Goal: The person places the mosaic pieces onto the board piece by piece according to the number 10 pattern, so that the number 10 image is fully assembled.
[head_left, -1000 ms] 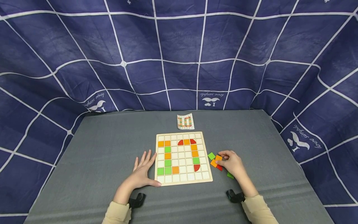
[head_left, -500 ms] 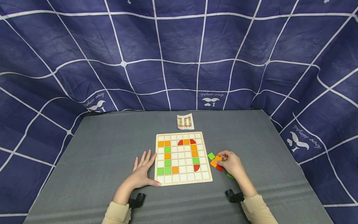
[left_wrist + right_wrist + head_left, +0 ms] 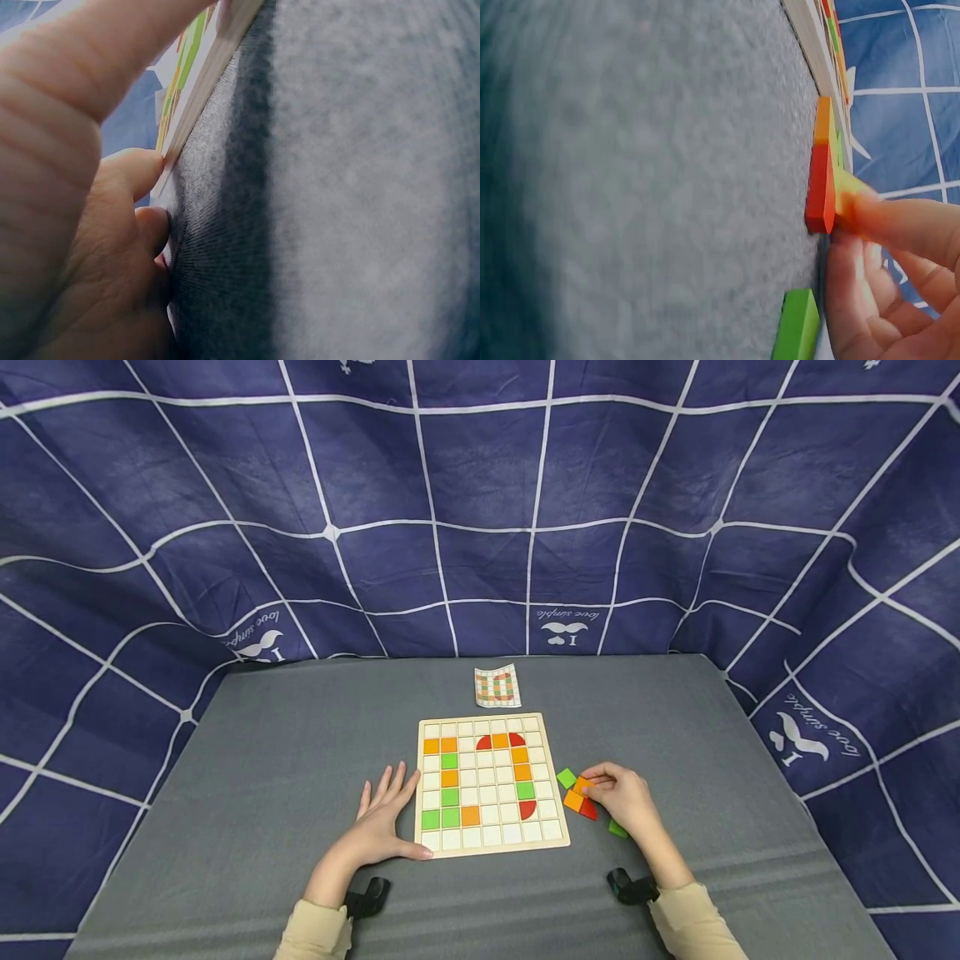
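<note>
A wooden grid board (image 3: 480, 852) lies on the grey table, with orange and green squares and red quarter-round pieces in some cells. My left hand (image 3: 382, 822) has its fingers spread along the board's left edge, the thumb at its near left corner. In the left wrist view, fingertips (image 3: 150, 169) meet the board's edge. To the right of the board, my right hand (image 3: 622, 797) pinches an orange square tile (image 3: 582, 785) between thumb and fingers. Beside that tile lie another orange tile (image 3: 573, 800), a red piece (image 3: 589, 810) and a green tile (image 3: 566, 778).
Another green tile (image 3: 617, 829) lies beneath the right wrist, partly hidden. A small printed pattern card (image 3: 497, 686) rests beyond the board's far edge. Blue curtain (image 3: 480, 485) with white lines surrounds the table (image 3: 300, 718) on the far side and both flanks.
The right hand and its orange tile have shifted very slightly left, and more of the red piece shows. The left hand and board have stayed put.
</note>
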`<state>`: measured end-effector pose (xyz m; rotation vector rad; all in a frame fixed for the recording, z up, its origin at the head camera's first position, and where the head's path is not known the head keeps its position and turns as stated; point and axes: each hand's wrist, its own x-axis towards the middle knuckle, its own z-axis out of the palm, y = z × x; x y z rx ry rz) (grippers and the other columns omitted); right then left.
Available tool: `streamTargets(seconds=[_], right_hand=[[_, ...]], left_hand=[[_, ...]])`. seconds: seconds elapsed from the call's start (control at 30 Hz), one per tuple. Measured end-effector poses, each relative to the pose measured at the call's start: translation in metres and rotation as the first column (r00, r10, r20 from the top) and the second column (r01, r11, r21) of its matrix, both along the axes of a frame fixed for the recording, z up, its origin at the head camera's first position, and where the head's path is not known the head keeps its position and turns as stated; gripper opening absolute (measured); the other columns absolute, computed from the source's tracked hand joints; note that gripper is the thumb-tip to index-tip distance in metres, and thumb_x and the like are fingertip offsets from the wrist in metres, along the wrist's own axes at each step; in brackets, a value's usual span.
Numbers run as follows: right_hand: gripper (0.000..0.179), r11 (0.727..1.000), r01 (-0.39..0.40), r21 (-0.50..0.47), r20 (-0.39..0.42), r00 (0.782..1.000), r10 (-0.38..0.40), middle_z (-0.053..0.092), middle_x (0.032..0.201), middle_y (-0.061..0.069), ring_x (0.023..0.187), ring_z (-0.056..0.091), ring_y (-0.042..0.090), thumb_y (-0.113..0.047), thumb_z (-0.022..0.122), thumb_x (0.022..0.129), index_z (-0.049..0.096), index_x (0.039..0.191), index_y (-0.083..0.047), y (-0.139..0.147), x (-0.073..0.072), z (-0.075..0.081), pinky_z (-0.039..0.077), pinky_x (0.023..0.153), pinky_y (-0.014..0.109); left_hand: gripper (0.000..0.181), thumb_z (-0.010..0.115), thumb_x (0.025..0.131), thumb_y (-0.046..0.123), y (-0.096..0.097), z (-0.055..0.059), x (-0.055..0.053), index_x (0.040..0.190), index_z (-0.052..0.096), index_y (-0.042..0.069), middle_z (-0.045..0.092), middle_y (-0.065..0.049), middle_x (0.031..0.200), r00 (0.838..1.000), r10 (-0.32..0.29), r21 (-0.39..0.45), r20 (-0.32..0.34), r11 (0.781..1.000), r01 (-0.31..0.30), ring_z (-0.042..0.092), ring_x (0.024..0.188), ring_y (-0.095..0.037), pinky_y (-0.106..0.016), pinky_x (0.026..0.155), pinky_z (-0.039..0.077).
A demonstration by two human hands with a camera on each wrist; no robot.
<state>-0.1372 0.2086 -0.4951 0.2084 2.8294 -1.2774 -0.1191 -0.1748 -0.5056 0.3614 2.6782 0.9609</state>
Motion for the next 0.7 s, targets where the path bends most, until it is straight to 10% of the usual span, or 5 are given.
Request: streamTargets(seconds=[0.7], right_hand=[[0.023,0.899,0.008,-0.438,0.101,0.994,0.041,0.075,0.102,0.014,0.078,0.071,0.011,-0.012,0.077,0.085,0.075,0.105,-0.001,-0.044,-0.005,0.011,0.06,0.072,0.026]], left_hand=[[0.132,0.095,0.056,0.043,0.0,0.001,0.0,0.158,0.018,0.008,0.002,-0.021,0.165,1.0,-0.005,-0.005,0.009,1.0,0.005,-0.006,0.152,-0.042,-0.063,0.117,-0.013]])
